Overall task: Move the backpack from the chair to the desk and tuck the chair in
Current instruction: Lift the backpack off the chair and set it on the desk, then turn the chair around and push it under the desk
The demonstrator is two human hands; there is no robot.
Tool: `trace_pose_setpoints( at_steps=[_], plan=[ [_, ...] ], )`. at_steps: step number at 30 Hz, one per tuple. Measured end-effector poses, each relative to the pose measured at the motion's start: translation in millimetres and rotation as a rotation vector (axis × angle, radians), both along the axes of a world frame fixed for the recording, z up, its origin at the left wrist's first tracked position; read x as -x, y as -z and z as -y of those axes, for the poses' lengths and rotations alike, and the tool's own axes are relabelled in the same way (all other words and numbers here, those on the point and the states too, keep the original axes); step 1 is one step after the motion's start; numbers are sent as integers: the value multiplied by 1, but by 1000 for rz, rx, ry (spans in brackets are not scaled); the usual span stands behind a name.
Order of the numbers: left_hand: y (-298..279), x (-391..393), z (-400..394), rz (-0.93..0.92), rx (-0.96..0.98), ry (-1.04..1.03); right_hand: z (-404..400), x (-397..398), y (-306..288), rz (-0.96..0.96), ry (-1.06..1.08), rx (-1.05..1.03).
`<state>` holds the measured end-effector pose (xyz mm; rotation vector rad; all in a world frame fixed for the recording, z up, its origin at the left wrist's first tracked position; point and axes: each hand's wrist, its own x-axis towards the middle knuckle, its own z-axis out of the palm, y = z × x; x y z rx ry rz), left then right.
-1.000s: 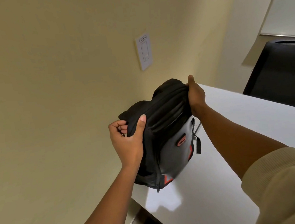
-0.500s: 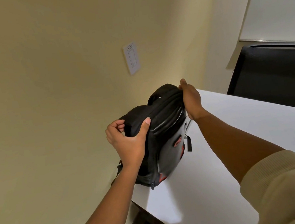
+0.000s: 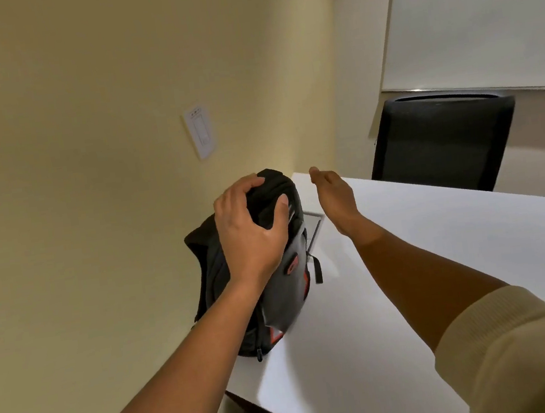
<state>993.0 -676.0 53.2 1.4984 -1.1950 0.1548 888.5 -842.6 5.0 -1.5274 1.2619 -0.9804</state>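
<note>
The black and grey backpack [image 3: 282, 294] with red marks stands upright on the white desk [image 3: 427, 273], at its left edge against the wall. My left hand [image 3: 250, 229] lies over the top of the backpack, fingers and thumb curled around it. My right hand [image 3: 333, 195] hovers just right of the backpack's top, fingers loosely apart, holding nothing. A black chair [image 3: 441, 141] stands at the far side of the desk. The chair that the backpack came from is out of view.
A beige wall [image 3: 87, 160] runs along the desk's left side with a white switch plate [image 3: 200, 131] on it. A grey inset panel [image 3: 315, 227] lies in the desk beside the backpack. A white roller blind [image 3: 480, 9] hangs at the back right.
My right hand has let go of the backpack's top and moved off to the right. My left hand has shifted from the side onto the top. The backpack now rests on the desk.
</note>
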Motion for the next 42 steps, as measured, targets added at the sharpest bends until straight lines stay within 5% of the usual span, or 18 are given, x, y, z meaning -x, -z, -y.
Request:
trace_pose_setpoints(
  at_steps=[12,42],
  plan=[
    [12,58,0,14,-339,419,-80,101,13,-312,253,144],
    [73,217,-226,217,-500,986,-491,315,22,-553,849,-3]
  ],
)
